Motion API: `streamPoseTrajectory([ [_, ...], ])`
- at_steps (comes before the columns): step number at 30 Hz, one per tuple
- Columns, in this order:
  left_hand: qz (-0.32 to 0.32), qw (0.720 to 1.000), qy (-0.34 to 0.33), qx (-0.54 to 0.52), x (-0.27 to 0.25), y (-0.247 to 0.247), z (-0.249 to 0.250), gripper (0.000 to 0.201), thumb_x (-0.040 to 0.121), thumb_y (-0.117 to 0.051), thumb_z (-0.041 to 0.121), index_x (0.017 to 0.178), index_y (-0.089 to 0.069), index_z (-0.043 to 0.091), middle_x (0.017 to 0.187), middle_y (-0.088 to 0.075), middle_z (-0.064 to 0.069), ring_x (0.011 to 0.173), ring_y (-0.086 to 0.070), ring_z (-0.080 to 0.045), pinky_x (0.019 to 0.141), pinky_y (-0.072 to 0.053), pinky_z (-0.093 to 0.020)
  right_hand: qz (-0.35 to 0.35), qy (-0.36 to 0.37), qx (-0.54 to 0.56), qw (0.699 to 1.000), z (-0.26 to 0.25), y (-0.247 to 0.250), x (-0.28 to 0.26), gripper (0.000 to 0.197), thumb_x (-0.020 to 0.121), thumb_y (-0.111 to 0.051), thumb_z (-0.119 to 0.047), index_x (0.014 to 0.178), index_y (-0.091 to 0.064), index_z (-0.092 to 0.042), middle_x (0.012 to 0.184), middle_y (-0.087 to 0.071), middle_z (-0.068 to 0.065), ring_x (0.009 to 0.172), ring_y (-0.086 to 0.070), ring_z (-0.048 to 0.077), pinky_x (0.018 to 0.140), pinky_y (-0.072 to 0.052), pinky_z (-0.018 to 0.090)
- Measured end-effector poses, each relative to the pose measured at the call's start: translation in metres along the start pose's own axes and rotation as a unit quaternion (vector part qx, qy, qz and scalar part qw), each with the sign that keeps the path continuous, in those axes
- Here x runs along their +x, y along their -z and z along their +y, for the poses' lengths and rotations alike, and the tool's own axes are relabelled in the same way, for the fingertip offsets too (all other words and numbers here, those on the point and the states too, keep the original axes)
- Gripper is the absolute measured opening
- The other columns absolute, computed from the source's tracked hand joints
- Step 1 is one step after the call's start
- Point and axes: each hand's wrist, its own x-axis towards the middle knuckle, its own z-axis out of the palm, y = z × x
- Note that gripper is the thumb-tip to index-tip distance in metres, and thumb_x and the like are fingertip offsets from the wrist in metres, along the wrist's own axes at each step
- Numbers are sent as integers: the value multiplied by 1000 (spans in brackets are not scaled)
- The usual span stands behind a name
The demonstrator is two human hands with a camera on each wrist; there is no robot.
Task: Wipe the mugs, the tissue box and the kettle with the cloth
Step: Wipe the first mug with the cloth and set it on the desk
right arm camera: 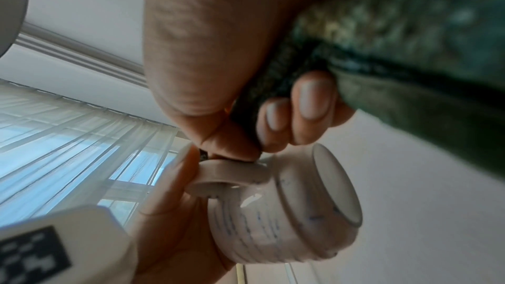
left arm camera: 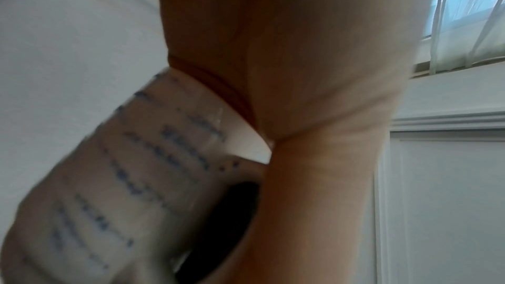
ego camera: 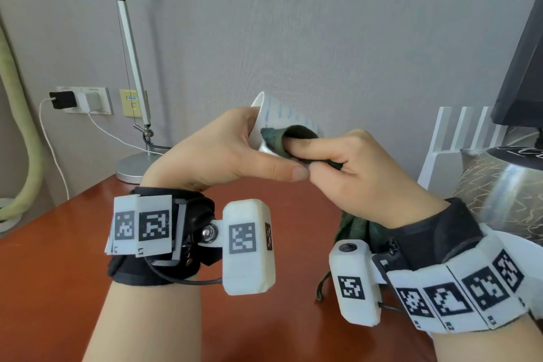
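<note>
Mug and cloth in hands

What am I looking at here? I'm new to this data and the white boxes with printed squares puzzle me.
No robot: a person wears three cameras. The big picture is from the head, looking down at both hands above a red-brown table. The white boxes are wrist cameras with tracking markers; the other two pictures come from them, looking along each hand. The left hand holds a white mug with blue dashes, tipped on its side. The right hand grips a dark green cloth and pushes it into the mug's mouth. A desk lamp stands on the table behind.
</note>
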Motion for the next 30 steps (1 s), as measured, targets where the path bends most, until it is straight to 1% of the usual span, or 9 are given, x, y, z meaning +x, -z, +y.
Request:
streamPoseTrajectory([
  [5,6,1000,5,11,3,-2,0,37,67,-78,12,100,-68,3,87,-74,1,84,-68,-10,78,-53,-20,27,5,-18,999,1,0,1,55,77,-41,-16,118,-62,-47,60,-61,-14,46,-44,13,51,-32,22],
  [8,2,1000,9,17,2,-1,1,37,66,-85,10,100,-70,5,91,-75,0,88,-70,-10,80,-53,-20,27,-8,-21,999,3,5,0,56,77,-40,-17,115,-55,-55,70,-68,-5,49,-46,13,52,-36,26],
  [10,12,1000,15,13,1,0,1,35,64,-87,11,95,-71,9,91,-76,1,87,-70,-8,78,-53,-19,21,-14,-21,999,4,6,-1,55,76,-42,-17,114,-58,-54,69,-67,-14,50,-47,11,52,-37,24],
  [13,24,999,16,26,0,4,0,38,63,-87,15,97,-72,11,95,-76,-2,87,-69,-8,79,-53,-19,-12,-8,-20,1000,0,1,-1,53,76,-43,-15,115,-66,-41,54,-55,-26,46,-48,8,49,-30,12],
  [18,-30,997,46,60,-2,2,1,43,62,-86,18,98,-68,3,87,-72,-7,84,-67,-12,81,-53,-30,-8,-3,-29,1000,-3,2,0,56,79,-39,-15,120,-62,-46,52,-55,-9,44,-43,13,48,-29,16],
  [21,-35,996,44,67,0,-1,1,41,63,-84,16,98,-68,2,94,-73,-13,88,-70,-21,86,-55,-37,17,-11,-34,999,-2,7,1,59,78,-38,-16,116,-46,-61,75,-70,-1,49,-48,13,51,-41,31],
  [23,-13,998,35,59,0,-2,2,39,65,-81,13,101,-68,3,99,-74,-13,97,-70,-28,92,-53,-41,22,-15,-38,999,0,10,0,61,77,-38,-18,115,-40,-65,80,-71,3,52,-50,18,53,-45,35],
  [27,48,998,17,30,0,0,2,33,65,-79,12,98,-71,8,97,-75,-10,96,-70,-26,88,-54,-37,-3,-15,-32,999,2,7,-2,55,78,-40,-19,117,-58,-52,60,-64,-10,43,-42,10,47,-29,17],
  [30,46,998,8,32,-1,1,2,34,65,-85,8,96,-71,11,95,-75,-6,88,-71,-13,80,-55,-26,-14,0,-44,999,1,0,0,53,80,-42,-18,120,-62,-45,49,-52,-12,42,-42,12,46,-27,15],
])
